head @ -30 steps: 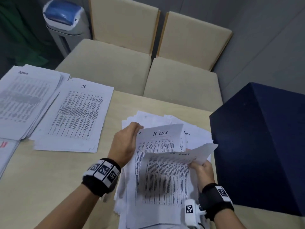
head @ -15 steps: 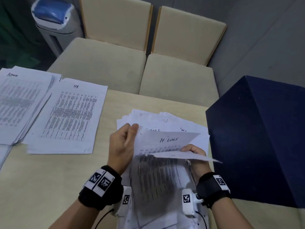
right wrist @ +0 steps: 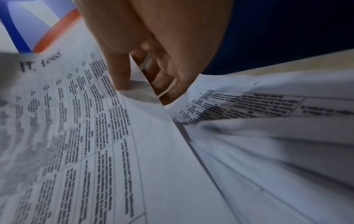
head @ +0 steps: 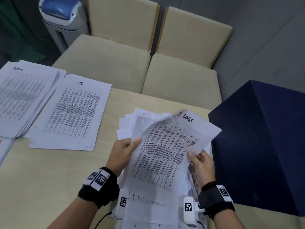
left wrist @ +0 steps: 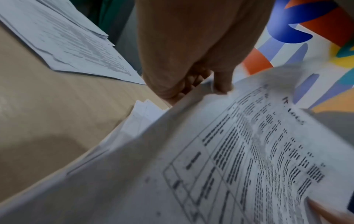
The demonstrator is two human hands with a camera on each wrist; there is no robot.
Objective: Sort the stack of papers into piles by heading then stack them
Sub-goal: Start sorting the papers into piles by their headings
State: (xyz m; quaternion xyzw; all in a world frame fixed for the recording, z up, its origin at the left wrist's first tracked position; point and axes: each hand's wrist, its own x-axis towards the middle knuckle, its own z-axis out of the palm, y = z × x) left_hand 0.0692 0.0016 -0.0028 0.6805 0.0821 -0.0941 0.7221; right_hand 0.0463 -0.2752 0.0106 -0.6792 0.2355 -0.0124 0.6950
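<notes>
A printed sheet headed "IT LOGS" [head: 166, 151] [left wrist: 258, 151] [right wrist: 80, 121] is lifted off the loose paper stack [head: 148, 205] near the table's front. My left hand [head: 125, 151] pinches the sheet's left edge, thumb on top [left wrist: 222, 84]. At the sheet's right edge, my right hand [head: 200, 164] pinches it between thumb [right wrist: 118, 71] and fingers. The sheet bows upward between both hands. A pile headed "HR" [head: 72, 111] lies at left, and a thicker pile with a handwritten heading [head: 21, 95] lies beyond it at far left.
A dark blue box [head: 260, 142] stands on the table close to my right hand. Two beige chairs [head: 148, 60] sit behind the table's far edge. A grey and blue bin [head: 62, 19] stands at back left. Another sheet with red marks [head: 3, 142] shows at the left edge.
The top sheet, folded flat over the stack half a second ago, now stands lifted and spread between both hands, its heading turned up and to the right.
</notes>
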